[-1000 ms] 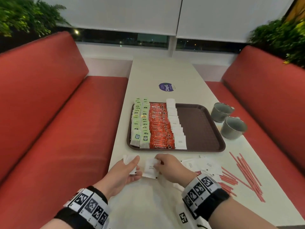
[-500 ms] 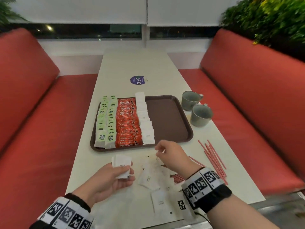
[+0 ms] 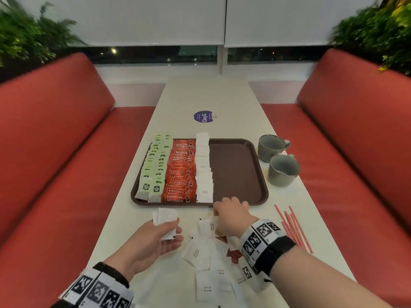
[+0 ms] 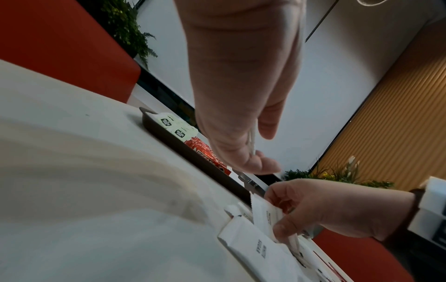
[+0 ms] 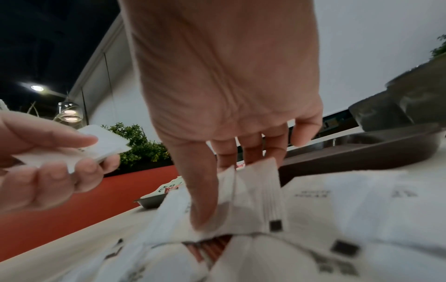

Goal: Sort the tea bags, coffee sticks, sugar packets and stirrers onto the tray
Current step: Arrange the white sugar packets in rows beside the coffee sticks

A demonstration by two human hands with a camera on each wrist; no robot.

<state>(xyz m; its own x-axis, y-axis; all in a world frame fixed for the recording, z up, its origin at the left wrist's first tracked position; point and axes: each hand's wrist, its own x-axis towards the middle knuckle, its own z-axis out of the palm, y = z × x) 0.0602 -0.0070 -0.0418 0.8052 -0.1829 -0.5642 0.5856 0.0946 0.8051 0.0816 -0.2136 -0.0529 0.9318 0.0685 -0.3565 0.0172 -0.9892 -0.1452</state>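
A brown tray (image 3: 240, 174) holds rows of green tea bags (image 3: 155, 170), red coffee sticks (image 3: 180, 174) and white sugar packets (image 3: 203, 174); its right half is bare. In front of it my left hand (image 3: 175, 232) grips a small stack of sugar packets (image 3: 165, 221), also visible in the right wrist view as the stack (image 5: 101, 145). My right hand (image 3: 216, 218) pinches one sugar packet (image 3: 206, 227) at the top of a loose pile (image 3: 200, 254); the thumb presses on this packet (image 5: 251, 190). Red stirrers (image 3: 293, 227) lie on the table to the right, and some are under the pile.
Two grey cups (image 3: 270, 147) (image 3: 283, 170) stand right of the tray. A purple round sticker (image 3: 204, 116) marks the table beyond it. Red benches (image 3: 55, 174) run along both long sides of the narrow white table.
My hands have moved apart. The left one keeps the stack of packets, while the right has come down on the loose pile and pinched a packet. The head view has swung.
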